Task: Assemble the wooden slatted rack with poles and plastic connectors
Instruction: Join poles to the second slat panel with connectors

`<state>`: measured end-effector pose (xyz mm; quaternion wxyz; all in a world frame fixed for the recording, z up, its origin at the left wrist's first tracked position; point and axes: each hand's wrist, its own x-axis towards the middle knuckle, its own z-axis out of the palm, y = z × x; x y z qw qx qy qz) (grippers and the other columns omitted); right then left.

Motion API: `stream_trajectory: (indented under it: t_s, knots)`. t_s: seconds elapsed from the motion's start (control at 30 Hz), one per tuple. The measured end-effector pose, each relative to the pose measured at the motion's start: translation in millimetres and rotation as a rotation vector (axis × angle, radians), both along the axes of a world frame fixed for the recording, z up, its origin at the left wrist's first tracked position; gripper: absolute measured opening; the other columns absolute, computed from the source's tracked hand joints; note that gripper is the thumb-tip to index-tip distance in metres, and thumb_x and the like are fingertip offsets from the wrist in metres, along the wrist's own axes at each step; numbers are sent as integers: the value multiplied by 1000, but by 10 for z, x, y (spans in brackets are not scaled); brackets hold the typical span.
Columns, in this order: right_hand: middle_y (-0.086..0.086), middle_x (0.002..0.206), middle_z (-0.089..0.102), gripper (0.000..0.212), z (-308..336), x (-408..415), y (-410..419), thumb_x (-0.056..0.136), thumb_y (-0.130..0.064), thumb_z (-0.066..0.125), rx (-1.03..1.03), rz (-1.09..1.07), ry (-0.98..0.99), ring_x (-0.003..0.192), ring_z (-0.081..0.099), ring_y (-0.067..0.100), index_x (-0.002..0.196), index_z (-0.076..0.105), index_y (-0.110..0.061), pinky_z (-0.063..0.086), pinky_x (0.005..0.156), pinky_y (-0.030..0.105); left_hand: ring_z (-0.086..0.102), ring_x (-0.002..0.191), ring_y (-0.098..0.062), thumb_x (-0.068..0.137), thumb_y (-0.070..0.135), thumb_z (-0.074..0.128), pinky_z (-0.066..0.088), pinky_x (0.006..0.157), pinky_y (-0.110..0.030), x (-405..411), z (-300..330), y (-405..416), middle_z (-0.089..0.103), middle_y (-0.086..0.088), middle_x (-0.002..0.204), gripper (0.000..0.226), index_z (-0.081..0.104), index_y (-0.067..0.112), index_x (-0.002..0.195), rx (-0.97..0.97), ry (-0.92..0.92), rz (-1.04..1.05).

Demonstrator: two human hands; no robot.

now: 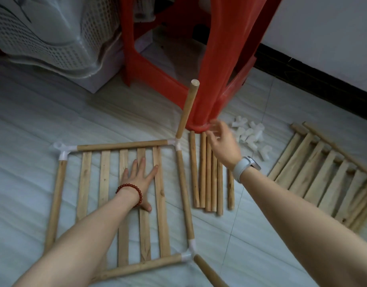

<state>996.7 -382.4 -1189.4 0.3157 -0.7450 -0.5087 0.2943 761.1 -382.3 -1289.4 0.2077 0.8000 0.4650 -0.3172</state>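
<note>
Left hand (139, 176) flat on slatted panel (120, 204), pinning it; right hand (224, 141), grip released, w/ nothing held, over spare poles (207, 175) beside panel.

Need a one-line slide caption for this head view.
Left hand flat on slatted frame; right hand reaching over loose poles.

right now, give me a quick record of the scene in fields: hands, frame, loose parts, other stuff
left hand: left hand pressed flat on the slats of the slatted frame
right hand: right hand open, over the loose poles, holding nothing
frame: lying on the floor; upright pole in far right corner connector; far left connector socket empty
loose parts: white connectors piled right of the poles
other: second slatted panel far right; red stool behind
</note>
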Motion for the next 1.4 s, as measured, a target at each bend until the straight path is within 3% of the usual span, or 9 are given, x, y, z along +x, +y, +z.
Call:
stream_trajectory:
  t_s: [0.07, 0.2, 0.37, 0.63, 0.87, 1.07, 1.13, 1.3, 1.4]
  knots:
    - [15, 119, 57, 30, -320, 200, -249, 95, -10, 44, -262, -147, -180, 107, 57, 31, 123, 49, -2, 45, 92, 34, -27, 138, -35, 59, 61, 75, -1, 115, -48, -49, -29, -14, -36, -13, 148, 130, -20, 34, 144, 32, -39, -18]
    - [22, 125, 47, 35, -723, 357, -626, 93, -20, 47, -571, -228, -318, 113, 47, 39, 120, 45, 3, 41, 90, 41, -34, 135, -31, 63, 66, 67, -10, 113, -44, -252, -117, -72, -41, -7, 144, 121, -20, 39, 143, 49, -129, -71]
    - [20, 126, 39, 29, -926, 345, -702, 96, -10, 34, -605, -268, -372, 106, 52, 40, 123, 39, 1, 42, 81, 43, -44, 124, -25, 62, 74, 62, -21, 107, -42, -430, -225, -124, -51, -2, 133, 121, -34, 41, 128, 49, -119, -112]
    - [18, 125, 46, 35, -924, 370, -720, 93, -14, 42, -775, -189, -516, 113, 51, 35, 125, 46, -1, 45, 87, 42, -36, 133, -24, 64, 72, 62, -21, 108, -41, -224, -198, -261, -46, -1, 136, 122, -30, 35, 135, 63, -150, -46]
    - [24, 117, 56, 35, -688, 585, -714, 92, -10, 44, -615, -436, -74, 105, 57, 38, 124, 44, 2, 45, 87, 33, -24, 141, -24, 73, 66, 60, -11, 114, -42, 48, -121, -279, -33, -1, 150, 109, -15, 35, 145, 30, -155, 30]
    - [15, 114, 57, 38, -370, 478, -773, 98, -26, 42, -850, -92, -202, 99, 57, 27, 125, 45, 1, 41, 82, 31, -18, 142, -27, 85, 58, 50, 3, 114, -53, -20, 56, -343, -23, 0, 154, 87, -6, 38, 147, -45, -167, 114]
    - [18, 114, 57, 46, -446, 381, -789, 98, -36, 39, -880, -143, -129, 95, 55, 26, 124, 47, 2, 44, 91, 34, -21, 141, -27, 83, 59, 52, 1, 113, -55, -119, 42, -406, -26, 0, 153, 90, -9, 41, 146, -24, -148, 130]
    - [25, 139, 39, 86, -730, 230, -653, 88, -63, 40, -836, -331, -178, 126, 42, 38, 139, 31, 5, 36, 104, 40, -27, 139, -29, 75, 66, 56, -5, 112, -54, -318, -82, -551, -38, -2, 147, 103, -19, 44, 142, -1, -98, 110]
    - [22, 132, 47, 71, -786, 260, -538, 88, -51, 49, -811, -335, -199, 116, 50, 36, 134, 39, 1, 43, 94, 38, -30, 137, -30, 71, 70, 58, -10, 111, -53, -351, -101, -567, -47, 0, 137, 110, -23, 42, 141, 3, -44, 63]
